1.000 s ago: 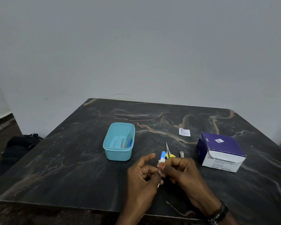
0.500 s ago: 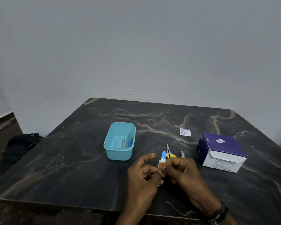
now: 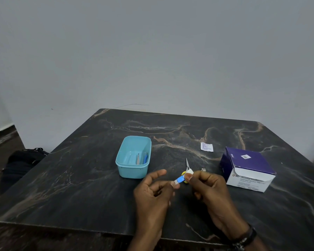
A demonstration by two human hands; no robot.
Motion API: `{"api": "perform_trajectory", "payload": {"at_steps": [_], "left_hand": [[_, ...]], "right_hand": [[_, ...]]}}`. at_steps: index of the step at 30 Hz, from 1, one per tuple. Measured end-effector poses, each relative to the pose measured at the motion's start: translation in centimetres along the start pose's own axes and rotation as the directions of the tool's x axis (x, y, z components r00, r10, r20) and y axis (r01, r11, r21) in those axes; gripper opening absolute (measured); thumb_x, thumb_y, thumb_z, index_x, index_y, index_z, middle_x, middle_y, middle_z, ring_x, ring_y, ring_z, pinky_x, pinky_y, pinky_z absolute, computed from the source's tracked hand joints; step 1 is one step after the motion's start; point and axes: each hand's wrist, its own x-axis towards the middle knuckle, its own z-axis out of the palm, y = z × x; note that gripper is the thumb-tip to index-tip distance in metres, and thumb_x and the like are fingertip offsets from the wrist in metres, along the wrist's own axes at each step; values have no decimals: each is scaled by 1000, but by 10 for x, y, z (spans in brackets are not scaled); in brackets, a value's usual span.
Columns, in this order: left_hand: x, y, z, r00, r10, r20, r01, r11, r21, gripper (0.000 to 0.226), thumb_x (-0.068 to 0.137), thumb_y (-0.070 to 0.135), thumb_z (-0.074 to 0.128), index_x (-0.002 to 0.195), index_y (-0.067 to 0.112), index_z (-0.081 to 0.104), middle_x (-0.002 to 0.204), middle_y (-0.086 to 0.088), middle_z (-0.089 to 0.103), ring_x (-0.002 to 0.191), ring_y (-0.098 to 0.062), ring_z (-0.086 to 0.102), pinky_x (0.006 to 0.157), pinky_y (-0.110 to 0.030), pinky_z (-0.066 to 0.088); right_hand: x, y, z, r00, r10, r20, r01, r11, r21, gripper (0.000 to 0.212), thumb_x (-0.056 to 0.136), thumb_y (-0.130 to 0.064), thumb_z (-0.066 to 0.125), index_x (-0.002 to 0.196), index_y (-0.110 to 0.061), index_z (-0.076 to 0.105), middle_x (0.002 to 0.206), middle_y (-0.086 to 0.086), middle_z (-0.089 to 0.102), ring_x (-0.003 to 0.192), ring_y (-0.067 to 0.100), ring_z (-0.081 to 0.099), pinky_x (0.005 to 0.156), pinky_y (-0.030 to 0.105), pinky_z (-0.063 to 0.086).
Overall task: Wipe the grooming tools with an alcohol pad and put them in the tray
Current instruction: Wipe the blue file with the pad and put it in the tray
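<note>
The blue tool [image 3: 180,179], upright a second ago, is now tilted flat between the hands near the table's [image 3: 80,178] front edge, pinched by the left hand [image 3: 155,189] while the right hand's [image 3: 207,185] fingertips rub what seems the pad [image 3: 189,172] along it, so wiping continues and the tray [image 3: 132,167] awaits.

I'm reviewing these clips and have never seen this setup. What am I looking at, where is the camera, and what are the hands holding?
No machine here: a person works with bare hands, filmed by a camera worn on the head, looking down at a dark marble table. The left hand pinches a small blue and white tool; the right hand presses a white pad on its far end. Behind them lie yellow-handled scissors and a small metal item, too small to identify. A teal tray holds two tools. An alcohol swab box and an opened wrapper lie on the right.
</note>
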Motion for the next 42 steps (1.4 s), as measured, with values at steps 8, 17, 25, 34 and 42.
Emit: {"api": "perform_trajectory", "payload": {"at_steps": [8, 17, 25, 34, 42], "left_hand": [[4, -1, -3, 989, -21, -144, -11, 975, -220, 12, 74, 0, 74, 84, 6, 72, 68, -13, 72, 54, -14, 57, 46, -21, 48], [2, -1, -4, 999, 49, -23, -50, 999, -21, 9, 78, 5, 73, 72, 10, 77, 59, -5, 69, 53, -7, 60, 53, -20, 48], [1, 0, 0, 998, 70, 1, -70, 997, 40, 13, 80, 3, 72, 69, 9, 77, 63, -10, 72, 55, -5, 62, 52, -15, 47], [5, -7, -3, 996, 43, -73, -43, 999, 7, 12, 82, 9, 71, 72, 12, 76, 69, -12, 73, 66, -18, 67, 70, -39, 55], [6, -7, -2, 991, 30, -128, -33, 999, -20, 14, 82, 7, 71, 71, 15, 77, 70, -10, 74, 66, -17, 66, 67, -34, 53]], "right_hand": [[-5, 0, -2, 967, -8, 256, 44, 990, -136, 34, 70, -34, 74, 69, 0, 73, 57, 16, 50, 52, 18, 37, 46, 19, 32], [-8, -3, -1, 899, -6, 438, 100, 976, -191, 20, 81, -23, 74, 76, -4, 76, 69, 29, 61, 54, 24, 40, 50, 25, 31], [-9, -5, 3, 935, -18, 355, 105, 968, -227, 21, 85, -25, 67, 72, -13, 78, 53, 2, 56, 46, 9, 41, 48, 19, 33], [-9, -6, 9, 972, 38, 234, 15, 975, -221, 27, 72, -26, 77, 81, -1, 73, 63, 2, 68, 45, 7, 50, 43, 20, 40], [-9, -4, 10, 993, -33, 114, 69, 943, -326, 50, 62, -43, 77, 63, 5, 62, 51, 5, 57, 43, 7, 46, 42, 19, 38]]}}
